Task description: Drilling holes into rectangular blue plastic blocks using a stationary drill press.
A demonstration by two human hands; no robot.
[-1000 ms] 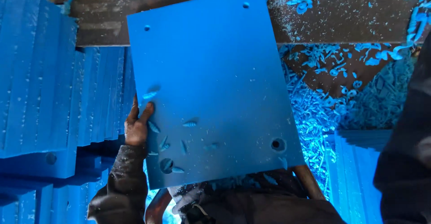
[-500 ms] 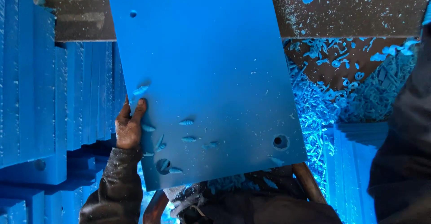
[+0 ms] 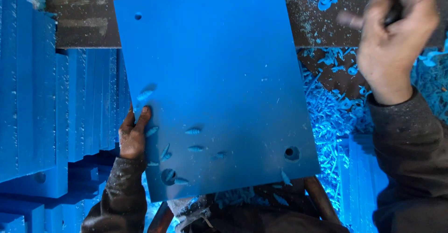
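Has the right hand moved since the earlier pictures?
Yes. The right hand has come up into view at the upper right, above the dark workbench; earlier only its sleeve showed at the right edge. The left hand holds the blue panel.

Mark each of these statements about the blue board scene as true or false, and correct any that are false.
1. The left hand grips the left edge of the blue board. True.
2. The board has no holes. False: round holes show near its corners.
3. Blue shavings lie to the right of the board. True.
4. The right hand rests flat on the board. False: it is raised off to the right, away from the board.
5. Stacked blue boards stand on the left. True.
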